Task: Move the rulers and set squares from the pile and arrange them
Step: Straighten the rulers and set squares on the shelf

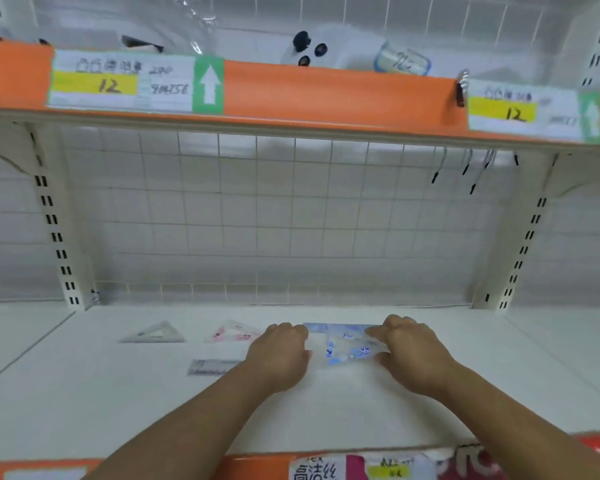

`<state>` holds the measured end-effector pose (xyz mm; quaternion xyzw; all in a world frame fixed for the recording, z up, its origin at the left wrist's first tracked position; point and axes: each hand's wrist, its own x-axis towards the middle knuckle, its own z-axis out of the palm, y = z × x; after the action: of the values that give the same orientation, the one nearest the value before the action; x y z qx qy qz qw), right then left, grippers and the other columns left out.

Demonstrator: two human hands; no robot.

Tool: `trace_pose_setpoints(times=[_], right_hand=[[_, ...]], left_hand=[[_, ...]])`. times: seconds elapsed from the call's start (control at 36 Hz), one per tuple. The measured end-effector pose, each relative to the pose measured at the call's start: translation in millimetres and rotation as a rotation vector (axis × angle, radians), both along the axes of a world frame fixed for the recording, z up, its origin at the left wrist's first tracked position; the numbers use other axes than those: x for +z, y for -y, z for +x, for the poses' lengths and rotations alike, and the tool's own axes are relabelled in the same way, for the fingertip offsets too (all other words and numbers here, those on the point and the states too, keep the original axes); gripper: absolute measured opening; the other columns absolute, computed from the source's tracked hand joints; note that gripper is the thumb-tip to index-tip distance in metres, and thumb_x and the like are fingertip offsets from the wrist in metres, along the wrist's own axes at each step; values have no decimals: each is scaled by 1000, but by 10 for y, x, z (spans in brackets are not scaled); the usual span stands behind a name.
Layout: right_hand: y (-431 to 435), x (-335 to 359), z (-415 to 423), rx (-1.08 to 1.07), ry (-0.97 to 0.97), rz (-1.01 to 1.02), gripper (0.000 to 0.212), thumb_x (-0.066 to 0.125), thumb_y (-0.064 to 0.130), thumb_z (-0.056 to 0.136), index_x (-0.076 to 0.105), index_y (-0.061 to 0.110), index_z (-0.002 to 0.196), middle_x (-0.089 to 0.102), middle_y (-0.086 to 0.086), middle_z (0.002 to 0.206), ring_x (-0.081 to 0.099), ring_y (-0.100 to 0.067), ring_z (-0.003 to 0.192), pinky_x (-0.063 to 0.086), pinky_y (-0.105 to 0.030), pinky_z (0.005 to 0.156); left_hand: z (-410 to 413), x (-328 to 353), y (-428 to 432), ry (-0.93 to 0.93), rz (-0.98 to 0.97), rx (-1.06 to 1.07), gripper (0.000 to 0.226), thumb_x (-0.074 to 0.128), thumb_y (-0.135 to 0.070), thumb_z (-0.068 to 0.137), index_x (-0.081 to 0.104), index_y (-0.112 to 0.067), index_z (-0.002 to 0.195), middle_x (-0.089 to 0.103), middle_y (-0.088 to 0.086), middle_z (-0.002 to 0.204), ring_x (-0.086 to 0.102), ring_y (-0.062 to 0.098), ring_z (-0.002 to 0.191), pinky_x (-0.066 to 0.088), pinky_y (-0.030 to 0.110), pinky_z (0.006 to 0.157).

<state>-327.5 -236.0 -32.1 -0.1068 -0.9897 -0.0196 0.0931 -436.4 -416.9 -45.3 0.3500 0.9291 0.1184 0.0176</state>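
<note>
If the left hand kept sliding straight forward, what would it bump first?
Probably the wire grid at the back, though depth is unclear. The pink set square lies left of the left hand, the blue pile right.

Both forearms extended forward; left hand (280, 353), right hand (414, 353) palms down, fingers curled (grip unclear).

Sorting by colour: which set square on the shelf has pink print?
The pink set square lies between the grey set square on its left and the blue-printed piece on its right.
</note>
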Motion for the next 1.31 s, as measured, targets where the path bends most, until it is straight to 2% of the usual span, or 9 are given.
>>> trace_pose_setpoints(times=[0.14, 0.28, 0.39, 0.5, 0.61, 0.75, 0.94, 1.03, 1.31], right_hand=[[-260, -42, 79, 35, 32, -25, 28, 47, 30, 94, 54, 27, 121, 50, 0, 110, 47, -21, 107, 29, -28, 79], [-393, -91, 58, 67, 68, -62, 30, 47, 34, 95, 53, 28, 123, 50, -1, 114, 46, -21, 112, 34, -30, 89], [-409, -149, -15, 75, 74, -95, 24, 48, 33, 94, 56, 24, 114, 39, 2, 99, 47, -22, 112, 32, -31, 83], [-406, -235, -105, 100, 103, -142, 22, 50, 31, 92, 57, 25, 112, 49, -2, 115, 45, -22, 117, 35, -30, 89], [-401, -301, -168, 95, 152, -185, 27, 49, 33, 93, 57, 27, 118, 47, -2, 120, 44, -23, 119, 38, -30, 91], [-399, -314, -233, 84, 162, -185, 24, 49, 32, 93, 59, 27, 114, 35, 3, 100, 46, -22, 116, 38, -30, 89], [-394, -293, -309, 94, 172, -177, 27, 50, 33, 92, 59, 30, 117, 34, 3, 100, 48, -20, 114, 34, -27, 79], [-384, -299, -324, 89, 179, -182, 26, 50, 33, 92, 59, 30, 117, 35, 3, 100, 48, -20, 113, 36, -27, 80], [-382, -260, -370, 64, 235, -218, 35, 50, 37, 93, 53, 33, 128, 44, -1, 126, 42, -19, 122, 38, -29, 95]], left_hand=[[180, -50, -212, 7, -53, 38, 38, 39, -32, 100, 45, -16, 135, 49, 5, 131, 44, 22, 123, 40, 33, 95], [228, -61, -301, 7, -122, 81, 35, 40, -26, 100, 46, -15, 133, 49, 6, 131, 44, 23, 122, 41, 34, 94], [194, -49, -314, 2, -146, 108, 34, 41, -23, 98, 49, -15, 130, 50, 7, 128, 45, 23, 121, 42, 34, 93], [139, -59, -294, 5, -170, 121, 34, 41, -21, 97, 49, -15, 130, 49, 7, 128, 45, 23, 121, 43, 35, 93], [103, -73, -281, 9, -172, 127, 37, 40, -20, 96, 48, -17, 132, 49, 6, 130, 44, 22, 123, 45, 35, 94], [96, -96, -279, 11, -176, 125, 40, 41, -17, 95, 47, -18, 134, 49, 6, 131, 44, 22, 124, 45, 36, 96], [58, -100, -273, 1, -153, 120, 39, 40, -19, 96, 46, -19, 135, 48, 6, 132, 42, 22, 125, 43, 36, 97], [42, -86, -283, -2, -142, 116, 38, 41, -23, 98, 45, -18, 136, 48, 6, 133, 42, 22, 126, 42, 36, 97], [14, -92, -319, 7, -125, 102, 38, 43, -24, 97, 47, -18, 135, 49, 6, 132, 42, 22, 124, 42, 35, 95]])
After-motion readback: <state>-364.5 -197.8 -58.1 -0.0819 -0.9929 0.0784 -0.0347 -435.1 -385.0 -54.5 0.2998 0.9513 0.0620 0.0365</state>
